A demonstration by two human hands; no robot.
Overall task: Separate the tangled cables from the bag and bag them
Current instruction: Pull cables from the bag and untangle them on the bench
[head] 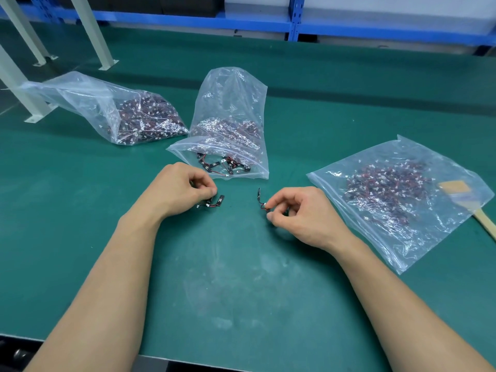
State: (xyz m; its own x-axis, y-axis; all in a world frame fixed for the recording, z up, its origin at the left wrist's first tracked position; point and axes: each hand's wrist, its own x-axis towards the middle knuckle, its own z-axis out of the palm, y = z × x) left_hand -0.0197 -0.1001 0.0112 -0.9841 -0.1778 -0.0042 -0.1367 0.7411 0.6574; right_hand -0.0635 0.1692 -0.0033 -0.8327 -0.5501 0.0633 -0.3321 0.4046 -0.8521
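left hand (185, 187) grips a cable clump (213, 202); right hand (298, 210) pinches one cable (261, 200).

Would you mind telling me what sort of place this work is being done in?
Probably an electronics assembly workshop or factory: a green-matted workbench, clear bags packed with small cables, and blue metal racking behind.

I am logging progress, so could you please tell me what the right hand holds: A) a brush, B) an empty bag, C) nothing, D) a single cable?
D: the right hand pinches a single cable between thumb and fingertips, while the brush lies untouched farther to the right.
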